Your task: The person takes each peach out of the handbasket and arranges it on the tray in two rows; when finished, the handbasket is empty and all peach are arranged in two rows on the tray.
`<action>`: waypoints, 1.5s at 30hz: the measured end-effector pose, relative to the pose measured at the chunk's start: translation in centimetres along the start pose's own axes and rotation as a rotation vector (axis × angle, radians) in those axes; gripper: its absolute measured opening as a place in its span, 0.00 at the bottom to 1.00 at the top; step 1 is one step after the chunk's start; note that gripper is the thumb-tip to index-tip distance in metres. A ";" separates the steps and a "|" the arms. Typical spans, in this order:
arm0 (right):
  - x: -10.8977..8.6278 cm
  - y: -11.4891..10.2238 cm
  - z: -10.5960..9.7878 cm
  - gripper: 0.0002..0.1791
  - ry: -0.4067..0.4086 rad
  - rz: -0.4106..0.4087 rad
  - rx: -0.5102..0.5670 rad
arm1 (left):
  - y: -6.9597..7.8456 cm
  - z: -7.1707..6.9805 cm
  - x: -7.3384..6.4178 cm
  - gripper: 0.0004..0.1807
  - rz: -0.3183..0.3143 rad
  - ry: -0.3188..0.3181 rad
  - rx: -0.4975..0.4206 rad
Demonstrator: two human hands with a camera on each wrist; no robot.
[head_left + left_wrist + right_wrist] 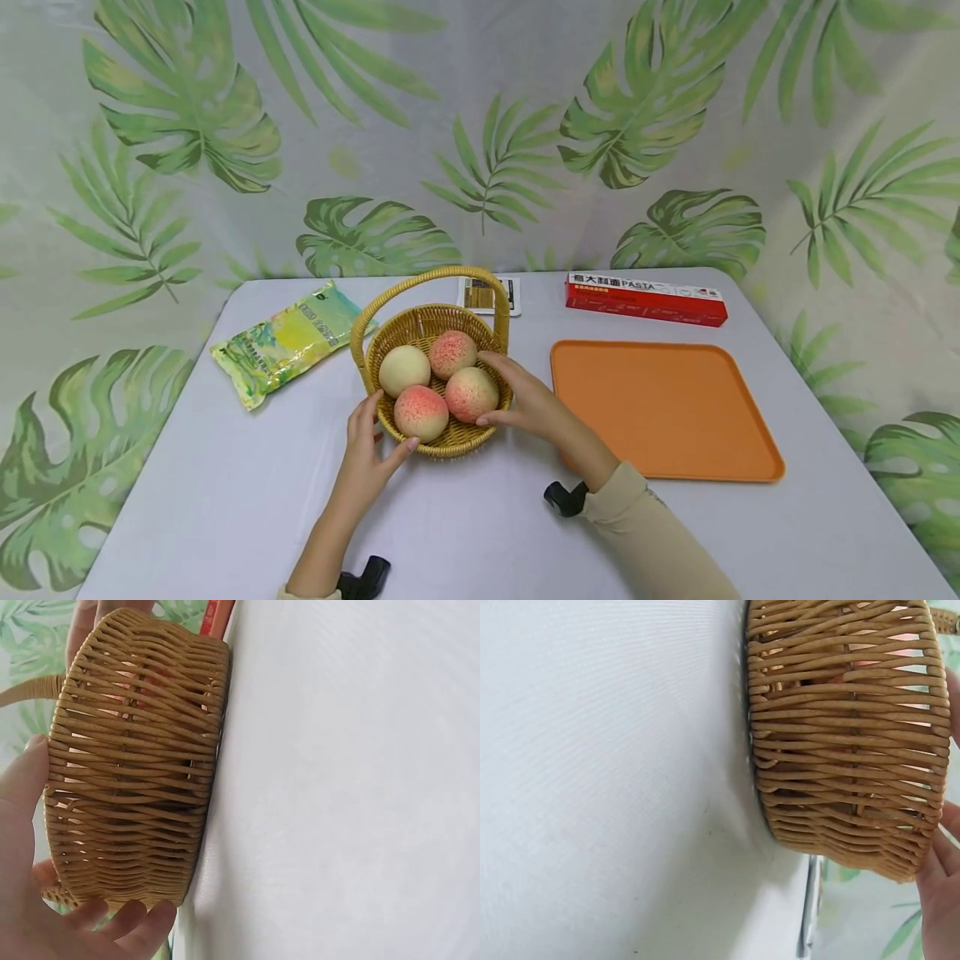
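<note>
A round wicker basket [450, 451] with a tall handle holds several peaches, pale yellow blushed with pink. My left hand [365, 454] holds the basket at its near left side. In the left wrist view its fingertips [154, 926] press the woven wall, while the thumb lies at the rim. From the right, my right hand [528, 400] reaches over the rim, fingers and thumb about the right-hand peach [472, 395], which sits in the basket. The right wrist view shows this hand [939, 881] at the rim, mostly out of frame.
An orange tray [667, 408] lies right of the basket, partly under the right forearm. Behind it is a red pasta box [645, 300]. A yellow-green packet [288, 342] lies to the left, and a small white-and-brown packet [489, 295] behind the basket. A leaf-print cloth hangs behind the table.
</note>
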State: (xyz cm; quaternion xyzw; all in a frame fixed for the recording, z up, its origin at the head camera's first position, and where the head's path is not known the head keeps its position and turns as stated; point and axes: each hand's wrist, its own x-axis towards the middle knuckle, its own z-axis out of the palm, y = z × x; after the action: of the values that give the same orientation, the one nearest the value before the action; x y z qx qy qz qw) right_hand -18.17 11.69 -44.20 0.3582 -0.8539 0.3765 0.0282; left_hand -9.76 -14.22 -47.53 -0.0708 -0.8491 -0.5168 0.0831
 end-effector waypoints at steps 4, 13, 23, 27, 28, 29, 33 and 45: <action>0.4 -0.2 -0.2 0.48 -0.039 0.018 0.008 | -0.1 0.1 0.0 0.44 -0.043 -0.014 -0.043; 1.4 -0.4 -0.4 0.46 -0.123 0.041 -0.022 | 0.5 0.0 -0.1 0.43 -0.096 -0.035 -0.088; 2.2 -0.8 -0.1 0.45 -0.215 0.086 -0.053 | 3.2 -0.5 -0.4 0.41 -0.112 -0.047 -0.107; 2.5 -1.0 0.0 0.44 -0.245 0.092 -0.064 | 2.9 -0.5 -0.4 0.41 -0.123 -0.042 -0.108; 2.6 -1.0 0.0 0.44 -0.252 0.086 -0.069 | 2.8 -0.5 -0.4 0.41 -0.125 -0.041 -0.109; 2.7 -1.0 0.0 0.43 -0.257 0.076 -0.074 | 2.8 -0.5 -0.4 0.42 -0.127 -0.041 -0.109; 2.9 -1.0 0.1 0.40 -0.272 0.046 -0.095 | 1.2 -0.1 -0.3 0.42 -0.119 -0.040 -0.111; 2.9 -1.3 0.5 0.35 -0.272 0.056 -0.157 | 2.5 -0.4 -0.4 0.42 -0.120 -0.036 -0.123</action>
State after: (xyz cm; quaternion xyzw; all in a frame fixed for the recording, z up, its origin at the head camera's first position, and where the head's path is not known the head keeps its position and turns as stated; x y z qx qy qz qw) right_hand -19.40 9.04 -42.84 0.3786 -0.8863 0.2573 -0.0706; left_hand -8.81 -13.43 -45.24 -0.0340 -0.8199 -0.5705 0.0325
